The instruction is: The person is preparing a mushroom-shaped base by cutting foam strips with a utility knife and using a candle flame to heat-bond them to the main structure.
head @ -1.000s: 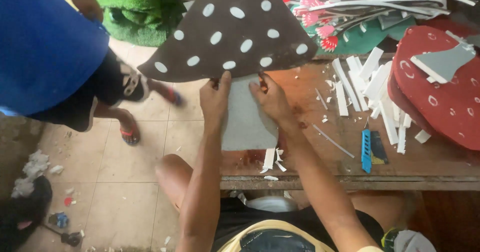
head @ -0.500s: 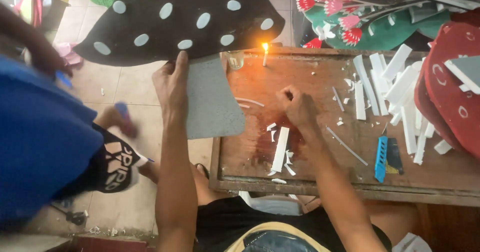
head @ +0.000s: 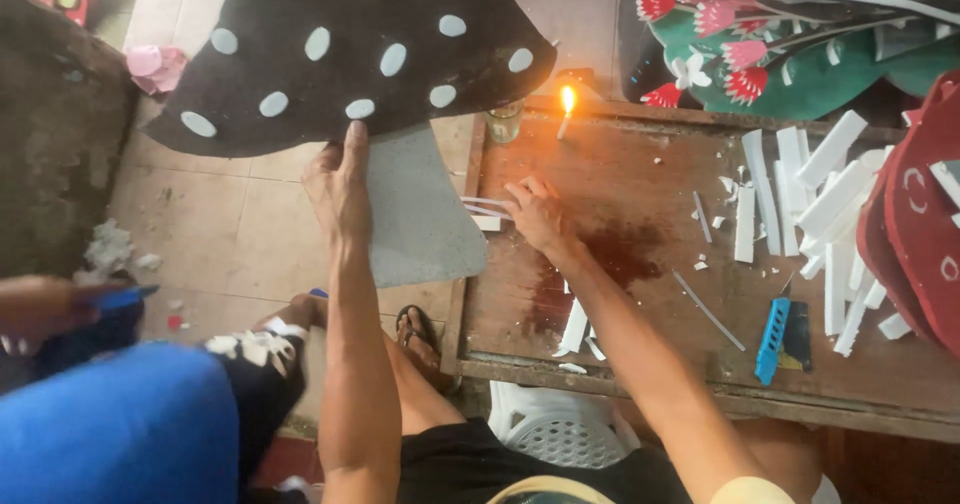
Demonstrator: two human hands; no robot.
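A worn wooden worktable (head: 640, 264) stands over a pale tiled floor (head: 230, 234), its top stained dark near the middle and littered with white foam strips (head: 800, 204). From my remote seat I see the left hand (head: 340, 189) laid flat, fingers together and thumb out, across the join where a large brown foam mushroom cap with white spots (head: 350, 54) meets its grey foam stem (head: 415, 214); the hand presses on the piece rather than pinching it. The mushroom shape hangs out past the table's left edge, above the floor, with the stem's right side running along that edge. The right hand (head: 535, 214) rests on the tabletop just beside the stem, fingertips closed on thin white foam slivers (head: 485, 207) that point toward the grey piece; how firmly it pinches them I cannot tell. Beyond the hand a lit candle (head: 566, 114) burns at the table's far rim, a small glass jar (head: 505, 121) just to its left. A blue utility knife (head: 772, 340) lies near the front edge, well apart from both hands. Red foam pieces (head: 920, 234) cover the right end, and green foam leaves with red flowers (head: 790, 44) lie beyond the table. At lower left, another person in blue clothing (head: 110, 434) stands close by.
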